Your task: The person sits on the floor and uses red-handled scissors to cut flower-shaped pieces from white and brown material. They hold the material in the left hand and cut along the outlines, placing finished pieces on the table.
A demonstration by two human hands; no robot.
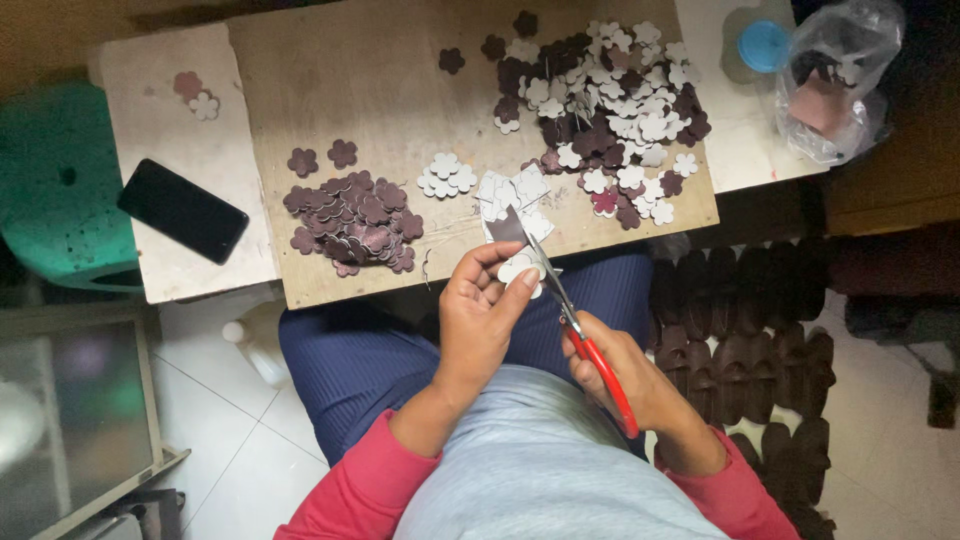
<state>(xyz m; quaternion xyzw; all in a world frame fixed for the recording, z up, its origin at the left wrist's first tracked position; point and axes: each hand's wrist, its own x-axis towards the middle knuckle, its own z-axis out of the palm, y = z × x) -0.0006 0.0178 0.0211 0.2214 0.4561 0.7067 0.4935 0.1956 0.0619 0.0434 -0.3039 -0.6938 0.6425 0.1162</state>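
Note:
My left hand (478, 312) pinches a small white flower-shaped cutout (518, 268) just below the front edge of the wooden board (350, 90). My right hand (620, 372) grips red-handled scissors (585, 335); their blades (530, 245) reach up over the cutout toward the board. A heap of maroon flower pieces (352, 220) lies left of my hands. A small stack of white flowers (446, 175) and white offcuts (512, 192) lie just above the scissor tips. A large mixed pile of white and maroon flowers (612, 110) covers the board's right part.
A black phone (182, 210) lies on the white side surface (170, 130) at left, with two loose flowers (196, 95) near its top. A clear plastic bag (835, 85) and a blue-lidded jar (762, 48) stand at top right. Dark shaped pieces (745, 330) cover the floor at right.

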